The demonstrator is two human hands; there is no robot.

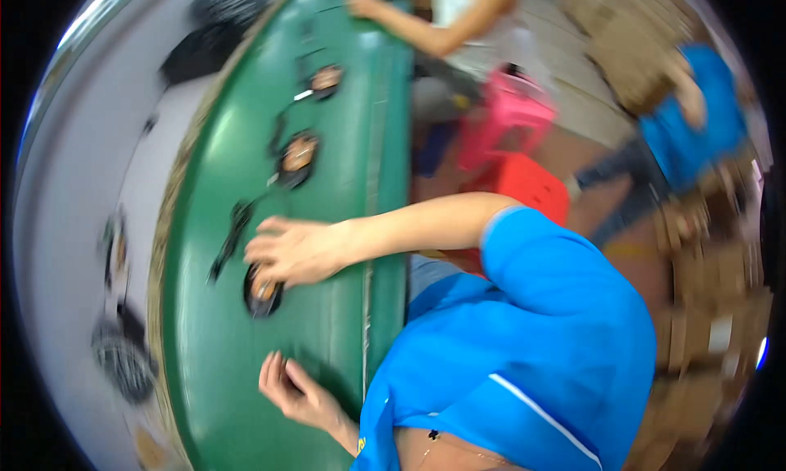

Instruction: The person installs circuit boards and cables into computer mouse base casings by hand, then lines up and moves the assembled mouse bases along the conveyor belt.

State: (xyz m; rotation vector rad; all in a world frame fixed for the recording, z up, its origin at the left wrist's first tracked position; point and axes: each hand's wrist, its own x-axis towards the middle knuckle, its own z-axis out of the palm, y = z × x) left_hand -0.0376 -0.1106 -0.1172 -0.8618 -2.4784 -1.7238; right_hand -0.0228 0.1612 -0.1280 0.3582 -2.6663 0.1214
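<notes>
A black round device with a copper-coloured middle [263, 297] lies on a green work surface [319, 324]. My right hand [299, 250] reaches over it from the right, back upward, thumb and fingers bent down onto its upper part. They partly hide the device. Beside it lies a bundled black cord [232, 235]. Lower in the view, my left hand [299, 393] hovers over or rests on the green surface, fingers loosely curled and thumb apart, holding nothing visible. Two similar devices, one in the middle [298, 156] and one farther up [326, 80], lie along the same surface with cords.
A co-worker's arm [417, 33] rests at the far end of the surface. Pink [509, 115] and red [524, 184] stools stand along its right side. Another person in blue [692, 127] bends by cardboard boxes [696, 332]. Black bags [209, 49] and a coiled bundle [123, 360] lie beyond the left edge.
</notes>
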